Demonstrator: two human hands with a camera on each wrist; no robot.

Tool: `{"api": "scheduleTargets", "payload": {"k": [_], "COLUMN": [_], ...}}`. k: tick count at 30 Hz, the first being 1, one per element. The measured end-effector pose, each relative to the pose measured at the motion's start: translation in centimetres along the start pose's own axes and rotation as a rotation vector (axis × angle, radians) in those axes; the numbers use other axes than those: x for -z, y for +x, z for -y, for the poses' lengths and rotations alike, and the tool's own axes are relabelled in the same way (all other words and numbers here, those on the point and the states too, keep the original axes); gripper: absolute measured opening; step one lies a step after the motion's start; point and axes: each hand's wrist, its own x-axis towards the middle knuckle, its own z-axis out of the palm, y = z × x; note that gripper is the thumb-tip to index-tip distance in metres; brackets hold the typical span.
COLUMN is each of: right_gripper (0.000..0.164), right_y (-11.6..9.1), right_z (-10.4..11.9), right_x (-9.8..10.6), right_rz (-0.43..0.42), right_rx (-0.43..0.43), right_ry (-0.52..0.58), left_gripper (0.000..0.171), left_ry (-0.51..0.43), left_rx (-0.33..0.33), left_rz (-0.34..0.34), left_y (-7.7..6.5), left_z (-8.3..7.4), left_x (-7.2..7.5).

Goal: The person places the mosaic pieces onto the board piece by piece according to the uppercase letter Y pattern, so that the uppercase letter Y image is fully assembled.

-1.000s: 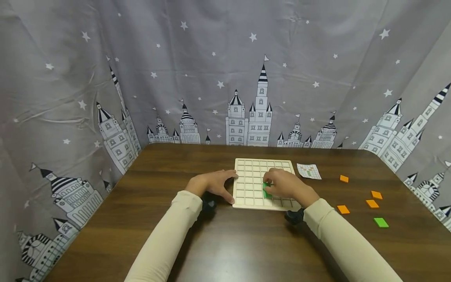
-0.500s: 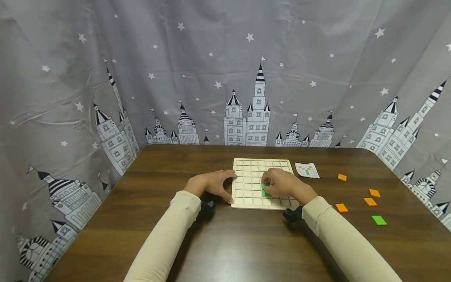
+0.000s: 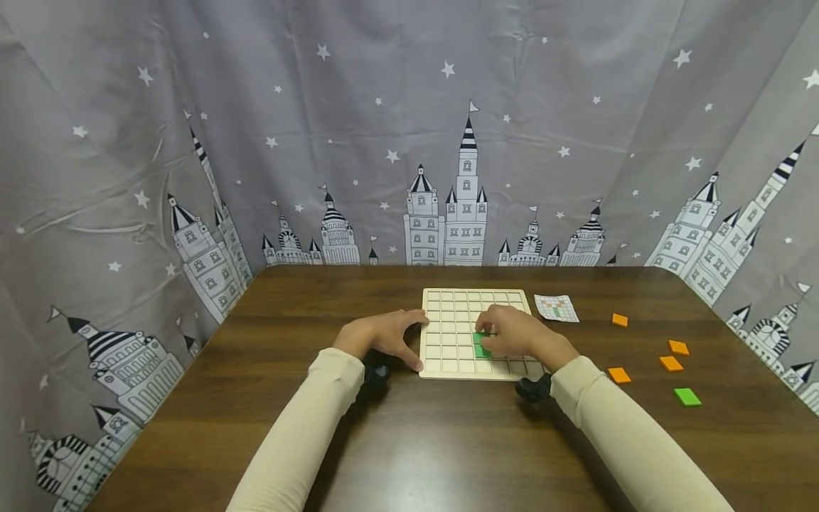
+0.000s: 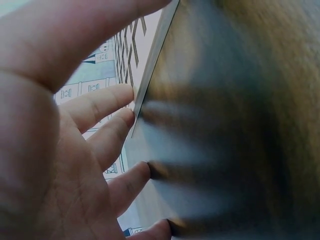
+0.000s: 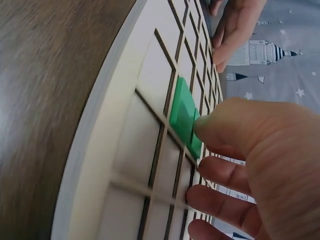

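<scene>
A pale wooden board [image 3: 441, 368] marked with a grid lies on the table. At its left edge, my left hand [image 3: 384, 333] is spread, thumb and fingertips touching the rim. My right hand [image 3: 520, 334] is over the board's middle, its thumb and fingers curled at a green tile [image 5: 196, 137]. This tile is partly covered by the thumb in the right wrist view, and the index fingertip is hidden. Directly beside it, on the near side, another green tile [image 5: 182, 111] sits in a grid square.
Right of the board lies a small printed card [image 3: 557, 308] with a coloured grid pattern. Several orange tiles [image 3: 619, 375] and one lighter green tile [image 3: 687, 397] are scattered on the table's right side. A grey castle-print curtain [image 3: 358, 128] hangs behind the table [image 3: 307, 299].
The head view has shifted slightly. My right fingers have moved a little at the far green tile, and more of the green shows. The left hand stays on the board's edge.
</scene>
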Motion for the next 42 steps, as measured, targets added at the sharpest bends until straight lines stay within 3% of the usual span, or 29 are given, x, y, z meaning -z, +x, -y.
{"api": "scheduleTargets", "payload": {"k": [4,8,16,21,25,29,42], "right_gripper": [0.018,0.019,0.023,0.029,0.040,0.045,0.036], "right_y": [-1.5,-4.3,-13.4,-19.1,-22.4,-23.6,-23.9], "right_z": [-1.4,-3.5,-8.7,-11.3,-12.4,-12.9,-13.0], "right_x": [1.0,2.7,5.8,5.8,5.6,5.4,5.0], "right_rz": [-0.044,-0.095,-0.144,-0.143,-0.125,-0.108,-0.111], "right_rx": [0.012,-0.038,-0.212,-0.330,-0.419,-0.456,-0.471], "right_ry": [-0.020,-0.053,-0.134,-0.205,-0.223,-0.206,-0.181], "left_gripper": [0.092,0.093,0.095,0.096,0.096,0.096,0.094], "left_ry": [-0.002,0.009,0.033,0.033,0.010,-0.003,0.012], "left_rx": [-0.011,-0.021,-0.008,-0.001,-0.004,0.009,-0.002], "left_rz": [0.002,0.001,0.006,0.021,0.026,0.025,0.023], "left_y": [0.3,0.4,0.0,0.0,0.2,0.2,0.4], "left_z": [0.1,0.3,0.3,0.1,0.1,0.4,0.4], "left_x": [-0.1,-0.2,0.5,0.6,0.4,0.3,0.1]}}
